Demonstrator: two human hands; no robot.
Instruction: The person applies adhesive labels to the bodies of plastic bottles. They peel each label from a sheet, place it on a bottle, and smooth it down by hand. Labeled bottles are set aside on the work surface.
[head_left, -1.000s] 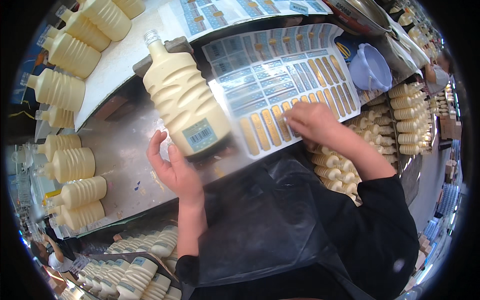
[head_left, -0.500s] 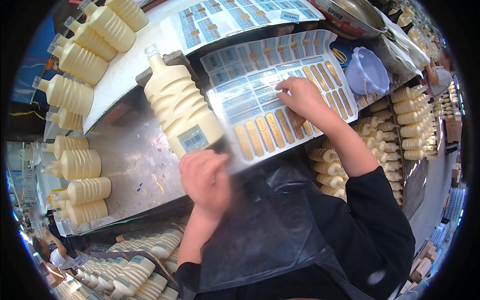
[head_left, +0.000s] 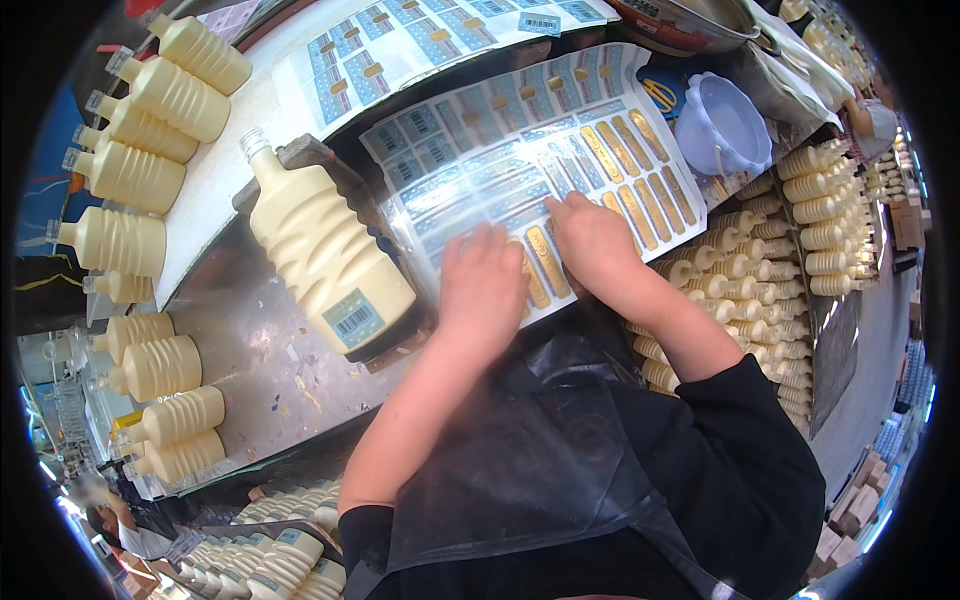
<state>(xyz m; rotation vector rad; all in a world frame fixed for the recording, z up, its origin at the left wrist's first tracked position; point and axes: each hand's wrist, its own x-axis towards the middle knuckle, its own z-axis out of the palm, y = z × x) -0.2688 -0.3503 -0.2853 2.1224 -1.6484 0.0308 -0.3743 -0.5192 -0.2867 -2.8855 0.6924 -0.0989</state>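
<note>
A cream plastic bottle with wavy ribs lies on its side, its clear neck pointing away. A blue barcode label sits on its lower end. To its right is a label sheet with blue labels and gold strips. My left hand is over the near part of this sheet, blurred, with its fingers stretched forward and apart from the bottle. Beside it my right hand is at the sheet, thumb and forefinger pinched together. Whatever is between those fingertips is too small to make out.
Several bottles line the table's left side. A dark block props the bottle. More label sheets lie at the back. A lavender bucket, yellow-handled scissors and a metal pan stand at the back right. Stacked bottles fill the right.
My left hand has left the bottle's base and moved right, over the label sheet. My right hand has come a little nearer across the sheet. The view has shifted slightly.
</note>
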